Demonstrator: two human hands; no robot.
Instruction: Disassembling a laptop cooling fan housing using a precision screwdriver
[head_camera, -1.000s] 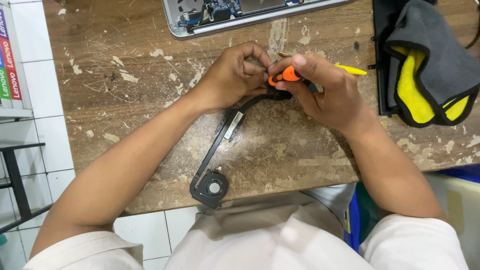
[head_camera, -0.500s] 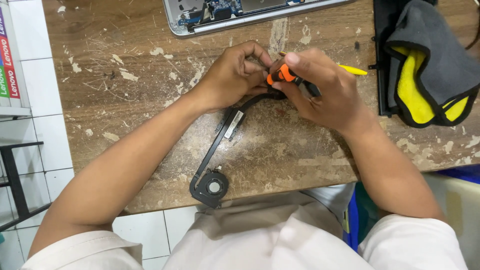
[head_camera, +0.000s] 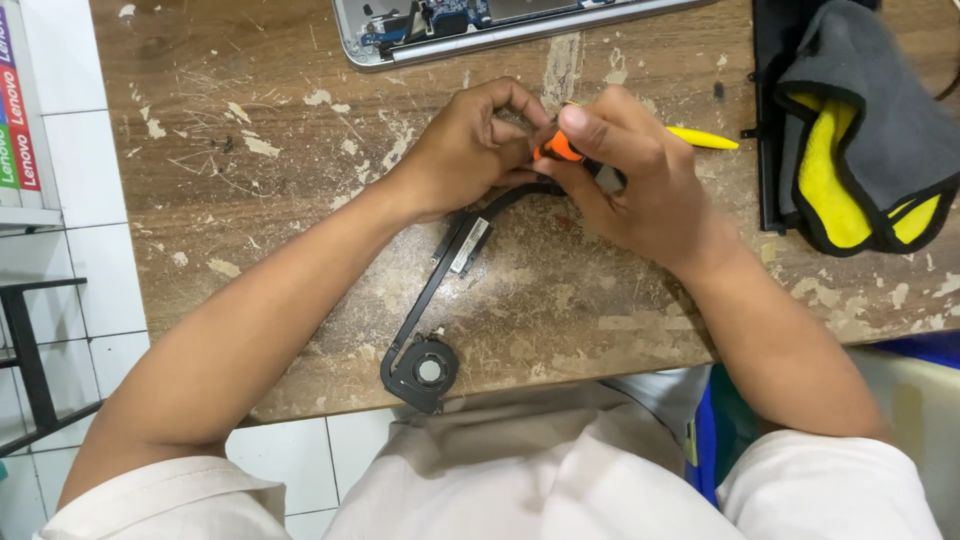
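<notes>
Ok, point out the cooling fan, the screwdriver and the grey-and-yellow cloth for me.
cooling fan (head_camera: 421, 372), head view, on its round hub.
screwdriver (head_camera: 700, 137), head view, on its yellow handle end.
grey-and-yellow cloth (head_camera: 880, 120), head view, on the grey outer side.

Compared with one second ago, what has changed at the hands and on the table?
Almost nothing. The right hand holds the orange-and-yellow screwdriver as before, its fingers only slightly shifted. The left hand stays at the black heat pipe; the fan, laptop and cloth have not moved.
</notes>
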